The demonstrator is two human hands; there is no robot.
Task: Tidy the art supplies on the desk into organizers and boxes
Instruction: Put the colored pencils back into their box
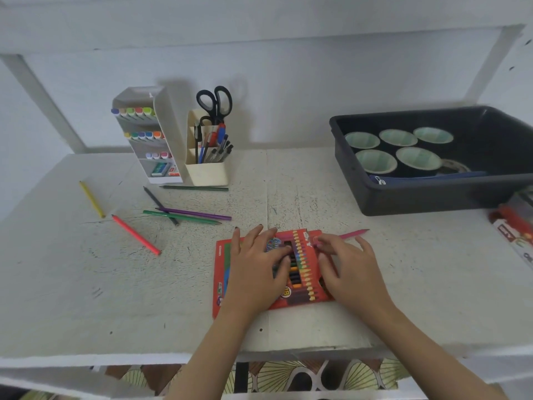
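A red colored-pencil box (pixel 302 267) lies flat on the white desk (pixel 86 284) in front of me, with pencils showing through its window. My left hand (pixel 256 267) rests on the box's left half, fingers spread and nearly straight. My right hand (pixel 346 267) lies on the box's right half and pinches a pink pencil (pixel 356 233) that sticks out to the right. Loose on the desk to the left are a yellow pencil (pixel 92 199), a red pencil (pixel 135 235), a purple pencil (pixel 194 214), a green pencil (pixel 181 217) and a dark pencil (pixel 160 204).
A white marker organizer (pixel 150 134) and a cream pen holder (pixel 207 166) with scissors (pixel 215 103) stand at the back. Another green pencil (pixel 194 188) lies in front of them. A dark bin (pixel 432 194) with cups sits at the right. A red pack (pixel 512 226) lies at the right edge.
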